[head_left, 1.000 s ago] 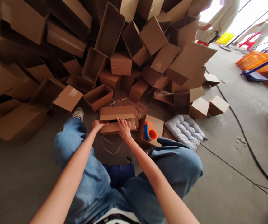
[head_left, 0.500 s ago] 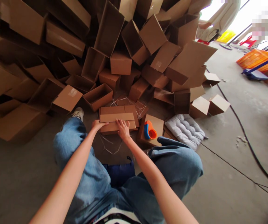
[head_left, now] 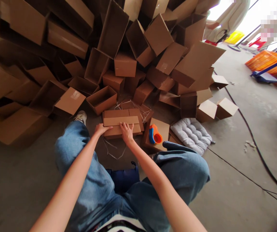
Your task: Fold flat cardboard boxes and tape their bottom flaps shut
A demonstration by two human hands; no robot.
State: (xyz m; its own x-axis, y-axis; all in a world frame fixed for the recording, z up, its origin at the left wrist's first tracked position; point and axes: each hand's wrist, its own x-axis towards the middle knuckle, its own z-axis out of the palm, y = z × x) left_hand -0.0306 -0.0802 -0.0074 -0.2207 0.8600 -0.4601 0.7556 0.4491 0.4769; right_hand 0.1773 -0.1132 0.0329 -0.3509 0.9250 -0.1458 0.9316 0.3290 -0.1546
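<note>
A small brown cardboard box [head_left: 126,120] lies on the floor between my knees, its top flaps folded flat. My left hand [head_left: 101,129] holds the box's near left corner, fingers curled against its side. My right hand [head_left: 127,132] lies flat on the near flap with fingers spread, pressing it down. Just right of the box an orange and blue tape dispenser [head_left: 154,135] rests on another piece of cardboard [head_left: 162,129].
A tall heap of empty cardboard boxes [head_left: 119,54] fills the space ahead. A grey quilted cushion [head_left: 191,134] lies at the right, cables [head_left: 249,138] cross the concrete floor, orange crates [head_left: 266,61] and another person [head_left: 227,22] stand far right. Loose white straps [head_left: 114,151] lie by the box.
The box's far flap has come down and the dark gap in its top has closed. My right hand slid slightly toward me on the flap. My left hand stayed put.
</note>
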